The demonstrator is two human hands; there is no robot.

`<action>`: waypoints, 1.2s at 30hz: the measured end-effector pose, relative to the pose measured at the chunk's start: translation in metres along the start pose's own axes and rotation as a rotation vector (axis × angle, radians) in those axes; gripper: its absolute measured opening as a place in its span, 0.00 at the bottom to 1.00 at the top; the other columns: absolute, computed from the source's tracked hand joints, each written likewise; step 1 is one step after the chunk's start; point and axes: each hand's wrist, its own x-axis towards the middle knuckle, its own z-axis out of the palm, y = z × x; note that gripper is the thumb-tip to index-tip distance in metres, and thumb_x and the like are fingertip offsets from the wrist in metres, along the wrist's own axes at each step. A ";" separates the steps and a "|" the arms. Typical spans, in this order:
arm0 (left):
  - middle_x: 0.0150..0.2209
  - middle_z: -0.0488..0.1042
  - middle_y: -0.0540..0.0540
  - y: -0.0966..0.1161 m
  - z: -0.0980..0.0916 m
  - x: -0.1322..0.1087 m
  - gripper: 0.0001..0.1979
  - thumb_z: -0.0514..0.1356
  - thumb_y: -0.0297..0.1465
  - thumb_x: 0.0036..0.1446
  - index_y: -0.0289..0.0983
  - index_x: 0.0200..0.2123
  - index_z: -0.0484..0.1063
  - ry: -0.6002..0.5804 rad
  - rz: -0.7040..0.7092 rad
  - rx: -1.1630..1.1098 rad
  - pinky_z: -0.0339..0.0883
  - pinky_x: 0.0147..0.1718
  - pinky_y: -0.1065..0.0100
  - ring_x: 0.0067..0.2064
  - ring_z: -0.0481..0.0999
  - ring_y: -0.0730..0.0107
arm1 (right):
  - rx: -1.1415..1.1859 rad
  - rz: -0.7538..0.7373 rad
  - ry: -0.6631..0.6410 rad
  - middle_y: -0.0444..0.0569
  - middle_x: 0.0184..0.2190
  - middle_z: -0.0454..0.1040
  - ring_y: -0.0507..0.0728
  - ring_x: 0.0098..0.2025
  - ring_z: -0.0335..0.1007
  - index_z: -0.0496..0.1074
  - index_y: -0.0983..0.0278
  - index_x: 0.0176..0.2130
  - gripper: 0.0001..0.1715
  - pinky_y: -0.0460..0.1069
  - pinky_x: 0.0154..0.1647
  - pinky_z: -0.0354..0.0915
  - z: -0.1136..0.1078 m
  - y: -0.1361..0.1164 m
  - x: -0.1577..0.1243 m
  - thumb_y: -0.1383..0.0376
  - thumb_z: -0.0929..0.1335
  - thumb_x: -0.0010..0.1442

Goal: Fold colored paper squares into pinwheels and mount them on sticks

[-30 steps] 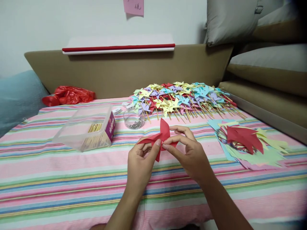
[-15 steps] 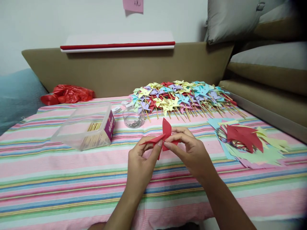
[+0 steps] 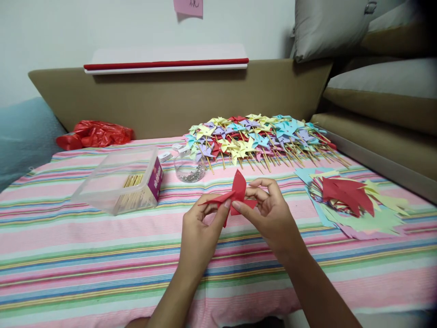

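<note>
A red paper pinwheel piece (image 3: 239, 186) is held between both hands above the striped cloth, one blade pointing up and another folded in toward the middle. My left hand (image 3: 204, 223) pinches its folded part between thumb and fingers. At its right side, the thumb of my right hand (image 3: 269, 212) presses near the centre while the fingers curl behind a blade. Whatever lies under the thumbs is hidden. Ahead of the hands stands a round clear container (image 3: 190, 168) with small metal pins inside. To the right lies a stack of cut paper pieces (image 3: 368, 218), red on top.
Finished pinwheels on sticks (image 3: 259, 136) are heaped at the back. On the left, a clear plastic box (image 3: 102, 182) lies with wooden sticks (image 3: 133, 193) in it. A red plastic bag (image 3: 99, 133) sits at the far left. Cushions (image 3: 382, 100) border the right side.
My right index finger has lifted off the centre, and the right fingers have opened and moved slightly right behind the blade. The left hand keeps its pinch.
</note>
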 end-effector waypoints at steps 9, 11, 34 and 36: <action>0.36 0.77 0.49 -0.002 -0.003 -0.001 0.06 0.65 0.36 0.61 0.40 0.38 0.75 -0.043 0.001 0.078 0.69 0.35 0.70 0.38 0.77 0.68 | -0.115 0.072 -0.178 0.45 0.39 0.80 0.56 0.43 0.75 0.77 0.61 0.41 0.08 0.51 0.47 0.69 -0.007 -0.013 0.000 0.62 0.72 0.60; 0.36 0.77 0.49 -0.003 -0.003 -0.001 0.05 0.64 0.35 0.61 0.40 0.38 0.74 -0.049 0.011 0.093 0.69 0.36 0.70 0.38 0.77 0.69 | -0.109 0.076 -0.174 0.44 0.37 0.79 0.56 0.42 0.74 0.77 0.61 0.41 0.08 0.51 0.45 0.69 -0.007 -0.012 0.001 0.62 0.72 0.60; 0.40 0.79 0.48 -0.005 -0.001 0.000 0.08 0.63 0.35 0.63 0.40 0.44 0.71 -0.110 0.044 0.102 0.70 0.46 0.67 0.44 0.78 0.68 | -0.102 0.076 -0.066 0.44 0.35 0.78 0.54 0.38 0.72 0.75 0.61 0.38 0.10 0.49 0.40 0.67 -0.008 0.002 0.001 0.58 0.73 0.61; 0.39 0.79 0.49 -0.006 -0.001 0.000 0.08 0.63 0.35 0.63 0.40 0.44 0.72 -0.097 0.046 0.121 0.69 0.47 0.67 0.43 0.78 0.69 | -0.088 0.073 -0.057 0.45 0.37 0.79 0.55 0.40 0.73 0.75 0.60 0.40 0.09 0.49 0.43 0.68 -0.006 0.003 0.001 0.58 0.73 0.61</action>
